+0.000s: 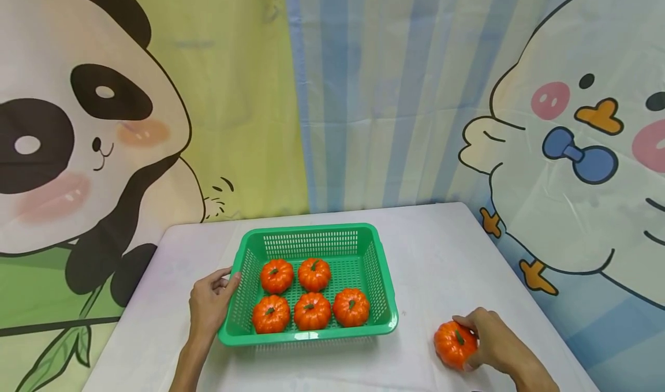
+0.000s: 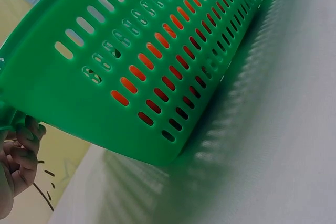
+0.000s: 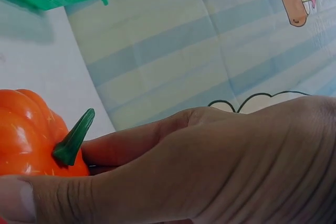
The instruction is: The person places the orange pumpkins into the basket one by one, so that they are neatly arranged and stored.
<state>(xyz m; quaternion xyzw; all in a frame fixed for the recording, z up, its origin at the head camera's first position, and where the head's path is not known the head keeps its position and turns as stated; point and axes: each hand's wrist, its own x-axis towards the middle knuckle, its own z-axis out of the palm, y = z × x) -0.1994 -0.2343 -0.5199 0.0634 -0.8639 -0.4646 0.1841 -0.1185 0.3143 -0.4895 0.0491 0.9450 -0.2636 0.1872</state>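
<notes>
A green plastic basket (image 1: 387, 299) with slotted walls holds several small orange pumpkins, among them one pumpkin (image 1: 351, 307) at the front right. My left hand (image 1: 210, 305) grips the basket's left rim, thumb on top; in the left wrist view its curled fingers (image 2: 26, 148) show under the rim. To the right of the basket, my right hand (image 1: 490, 340) holds another orange pumpkin (image 1: 451, 344) with a green stem, thumb on the near side and fingers on the far side. The right wrist view shows this pumpkin (image 3: 26, 135) close up, its far part cut off.
A white-covered table (image 1: 415, 253) bears the basket. Behind it hangs a striped curtain (image 1: 363, 92), with a printed panda (image 1: 156, 196) at left and a printed white bird (image 1: 550, 219) at right. The table's right edge slopes past the right hand.
</notes>
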